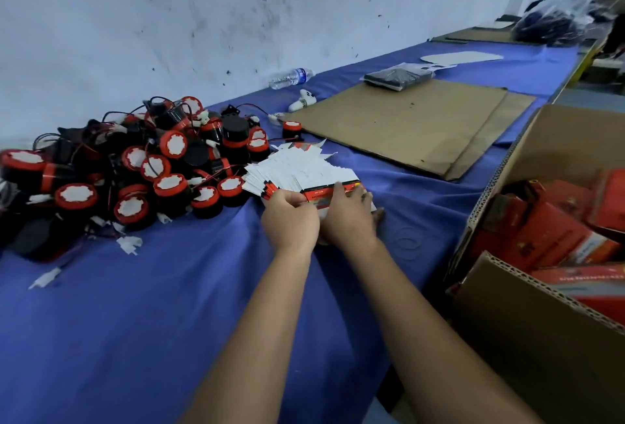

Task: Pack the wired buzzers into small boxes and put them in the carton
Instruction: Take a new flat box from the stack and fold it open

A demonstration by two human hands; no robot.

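A heap of black and red wired buzzers [135, 173] with white plug ends lies at the left on the blue cloth. A fanned stack of flat white box blanks [297, 170] lies in front of me. My left hand [291, 220] and my right hand [348, 217] both pinch one flat red box [329, 195] at the near edge of that stack. At the right stands an open brown carton [541, 339] with several red packed boxes [554, 237] inside.
Flat cardboard sheets [406, 129] lie beyond the stack. A water bottle [291, 78] lies by the wall, a dark wrapped packet [399, 76] and a plastic bag [554, 18] farther back. One lone buzzer [291, 129] stands apart. The table's blue cloth [152, 322] spreads in front.
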